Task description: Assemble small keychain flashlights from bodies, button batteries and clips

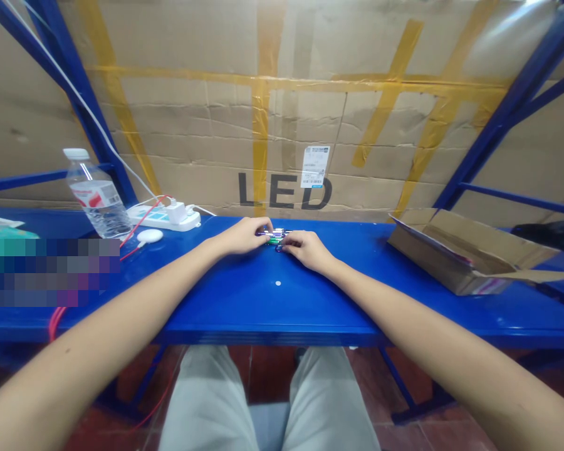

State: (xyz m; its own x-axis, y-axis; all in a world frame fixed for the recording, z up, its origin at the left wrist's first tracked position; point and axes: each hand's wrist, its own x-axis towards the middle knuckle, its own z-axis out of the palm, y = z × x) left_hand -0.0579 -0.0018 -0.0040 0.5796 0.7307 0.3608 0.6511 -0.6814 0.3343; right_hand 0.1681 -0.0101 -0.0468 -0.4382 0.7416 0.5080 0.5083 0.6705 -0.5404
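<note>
Close to the back of the blue table, a small cluster of slim, pen-like sticks (pixel 276 235) in purple, white and green lies between my two hands. My left hand (pixel 249 236) comes at the cluster from the left, its thumb and fingers curled round the left ends. From the right, my right hand (pixel 309 250) pinches at the other ends, with the fingertips low by a dark tip. My fingers cover part of the cluster, and the sticks are too small to make out singly.
On the blue table (pixel 272 307) are a small white disc (pixel 278 283), an open cardboard box (pixel 432 254) at right, and a water bottle (pixel 96 197), power strip (pixel 162 216) and white round charger (pixel 150 236) at left. A large taped carton (pixel 192 138) stands behind.
</note>
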